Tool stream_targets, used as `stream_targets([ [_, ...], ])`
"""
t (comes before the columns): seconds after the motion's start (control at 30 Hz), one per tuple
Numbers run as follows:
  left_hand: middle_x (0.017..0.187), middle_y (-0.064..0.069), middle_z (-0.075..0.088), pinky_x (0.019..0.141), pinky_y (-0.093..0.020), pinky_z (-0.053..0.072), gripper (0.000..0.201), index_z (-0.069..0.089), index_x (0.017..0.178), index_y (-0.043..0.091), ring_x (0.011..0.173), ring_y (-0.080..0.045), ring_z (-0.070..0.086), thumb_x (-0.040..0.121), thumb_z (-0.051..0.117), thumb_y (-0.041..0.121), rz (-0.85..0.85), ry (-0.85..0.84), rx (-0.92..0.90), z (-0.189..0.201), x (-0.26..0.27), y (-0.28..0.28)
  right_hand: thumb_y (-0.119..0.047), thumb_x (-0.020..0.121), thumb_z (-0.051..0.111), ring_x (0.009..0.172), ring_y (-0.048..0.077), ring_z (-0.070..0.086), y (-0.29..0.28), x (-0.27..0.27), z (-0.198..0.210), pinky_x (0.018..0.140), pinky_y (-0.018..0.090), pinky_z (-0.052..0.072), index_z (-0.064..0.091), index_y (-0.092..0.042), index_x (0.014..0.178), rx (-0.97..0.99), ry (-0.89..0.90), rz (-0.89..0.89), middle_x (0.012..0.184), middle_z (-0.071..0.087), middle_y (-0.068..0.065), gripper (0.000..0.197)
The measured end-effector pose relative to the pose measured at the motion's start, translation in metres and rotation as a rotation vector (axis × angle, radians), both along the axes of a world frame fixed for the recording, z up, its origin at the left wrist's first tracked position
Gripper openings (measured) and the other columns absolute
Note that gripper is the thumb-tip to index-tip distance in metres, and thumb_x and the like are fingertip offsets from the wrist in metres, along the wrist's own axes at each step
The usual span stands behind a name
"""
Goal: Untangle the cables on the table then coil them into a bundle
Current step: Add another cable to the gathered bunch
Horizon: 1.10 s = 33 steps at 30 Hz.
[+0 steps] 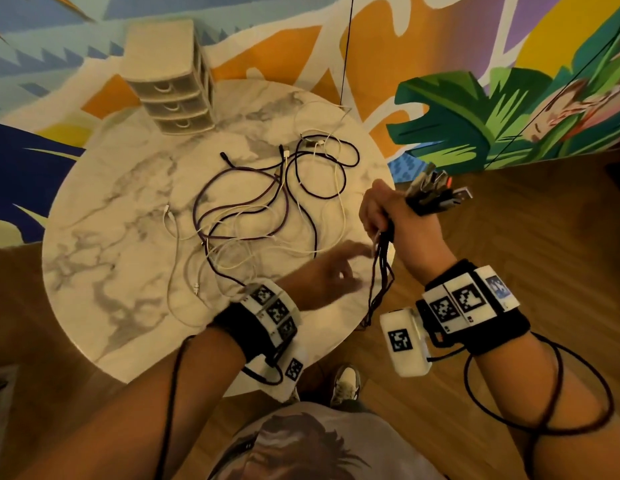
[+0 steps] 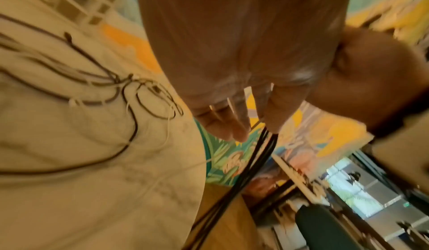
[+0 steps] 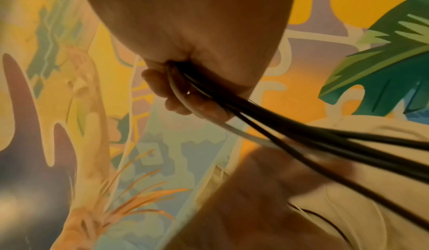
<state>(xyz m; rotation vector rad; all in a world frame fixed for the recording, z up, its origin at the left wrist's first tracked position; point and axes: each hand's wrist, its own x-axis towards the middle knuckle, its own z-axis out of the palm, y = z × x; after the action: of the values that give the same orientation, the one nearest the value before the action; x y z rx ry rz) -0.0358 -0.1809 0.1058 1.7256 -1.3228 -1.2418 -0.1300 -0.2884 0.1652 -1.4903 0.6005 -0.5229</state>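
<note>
A tangle of dark and white cables (image 1: 267, 209) lies spread over the round marble table (image 1: 111, 271). My right hand (image 1: 377, 216) is raised at the table's right edge and grips a bunch of cables (image 3: 232, 107); their plugs (image 1: 436, 192) stick out above the fist and the strands (image 1: 381, 282) hang down past the table edge. My left hand (image 1: 336, 271), blurred, hovers open over the near right part of the table, fingers (image 2: 223, 125) straight and pointing toward the hanging strands (image 2: 262, 153), holding nothing.
A small beige drawer unit (image 1: 170, 77) stands at the table's far left edge. A thin black cord (image 1: 346, 46) hangs down to the table's far edge. A painted mural wall (image 1: 509, 98) stands behind, wooden floor (image 1: 509, 237) to the right, my shoe (image 1: 346, 382) below.
</note>
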Motion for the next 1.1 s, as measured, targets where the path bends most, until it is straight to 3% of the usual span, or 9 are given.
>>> stream_targets([
  [0.13,0.098,-0.003,0.054,0.066,-0.010,0.034,0.011,0.058,0.098,0.008,0.080,-0.011,0.050,0.091,0.059,0.016,-0.007,-0.182,-0.008,-0.040,-0.012,-0.004,-0.025,0.100,0.033,0.045,0.023,0.049,-0.009,-0.007,-0.005,0.060,0.033,0.046,0.035,-0.015,0.047,0.187,-0.122,-0.029,0.044,0.039,0.003,0.054],
  [0.2,0.095,-0.011,0.054,0.071,-0.019,0.031,0.013,0.058,0.094,0.007,0.087,-0.022,0.051,0.092,0.057,0.020,0.030,-0.254,0.054,-0.063,0.000,0.002,-0.029,0.101,0.033,0.035,0.018,0.038,-0.016,-0.014,-0.006,0.049,0.030,0.046,0.033,-0.018,0.047,0.300,-0.161,-0.068,0.041,0.031,-0.001,0.054],
  [0.4,0.069,0.005,0.053,0.068,-0.029,0.038,0.021,0.064,0.084,0.009,0.067,-0.013,0.050,0.092,0.058,0.028,0.249,-0.227,0.268,-0.085,0.057,0.050,-0.037,0.101,0.033,0.037,0.014,0.015,-0.043,-0.039,-0.013,0.039,0.020,0.017,0.027,-0.018,0.050,0.306,-0.213,-0.307,0.042,0.022,-0.004,0.055],
  [0.57,0.082,-0.010,0.066,0.074,-0.035,0.040,0.033,0.064,0.080,0.005,0.081,-0.025,0.059,0.097,0.048,0.029,0.244,-0.365,0.280,-0.080,0.071,0.061,-0.035,0.102,0.035,0.040,0.012,0.014,-0.053,-0.053,-0.013,0.040,0.023,0.013,0.023,-0.016,0.056,0.184,-0.187,-0.492,0.044,0.022,-0.006,0.051],
  [0.7,0.083,-0.015,0.067,0.072,-0.031,0.038,0.045,0.063,0.075,0.007,0.086,-0.031,0.061,0.101,0.037,0.033,0.233,-0.424,0.428,-0.072,0.067,0.068,-0.044,0.096,0.041,0.043,0.011,0.024,-0.052,-0.062,-0.016,0.042,0.025,0.021,0.030,-0.021,0.056,0.067,-0.031,-0.578,0.050,0.028,-0.005,0.048],
  [0.8,0.079,-0.018,0.062,0.068,-0.035,0.038,0.048,0.043,0.059,0.020,0.083,-0.034,0.060,0.101,0.032,0.041,0.258,-0.507,0.292,-0.030,0.040,0.028,-0.041,0.097,0.043,0.042,0.001,0.037,-0.037,-0.062,-0.023,0.049,0.019,0.034,0.042,-0.022,0.060,-0.037,0.260,-0.410,0.056,0.041,-0.006,0.042],
  [0.9,0.086,-0.014,0.064,0.066,-0.035,0.039,0.047,0.050,0.070,0.016,0.084,-0.032,0.059,0.099,0.029,0.046,0.229,-0.683,0.125,0.016,-0.004,-0.023,-0.033,0.099,0.042,0.051,-0.004,0.044,-0.014,-0.052,-0.039,0.057,0.012,0.033,0.056,-0.021,0.061,-0.111,0.410,-0.063,0.065,0.055,-0.007,0.043],
  [1.03,0.088,-0.007,0.062,0.061,-0.032,0.035,0.032,0.058,0.102,0.018,0.079,-0.028,0.059,0.099,0.030,0.034,0.059,-0.858,0.068,0.045,-0.050,-0.046,-0.037,0.099,0.043,0.045,0.004,0.031,-0.012,-0.050,-0.046,0.049,0.024,0.029,0.053,-0.017,0.066,0.050,0.303,-0.075,0.054,0.038,-0.005,0.039],
  [1.1,0.088,-0.008,0.060,0.059,-0.033,0.033,0.028,0.054,0.104,0.016,0.078,-0.028,0.058,0.099,0.031,0.033,0.028,-0.829,0.068,0.035,-0.057,-0.038,-0.031,0.100,0.041,0.041,0.006,0.027,-0.019,-0.051,-0.042,0.046,0.023,0.025,0.067,-0.008,0.084,0.131,0.249,-0.077,0.051,0.031,0.000,0.038],
])
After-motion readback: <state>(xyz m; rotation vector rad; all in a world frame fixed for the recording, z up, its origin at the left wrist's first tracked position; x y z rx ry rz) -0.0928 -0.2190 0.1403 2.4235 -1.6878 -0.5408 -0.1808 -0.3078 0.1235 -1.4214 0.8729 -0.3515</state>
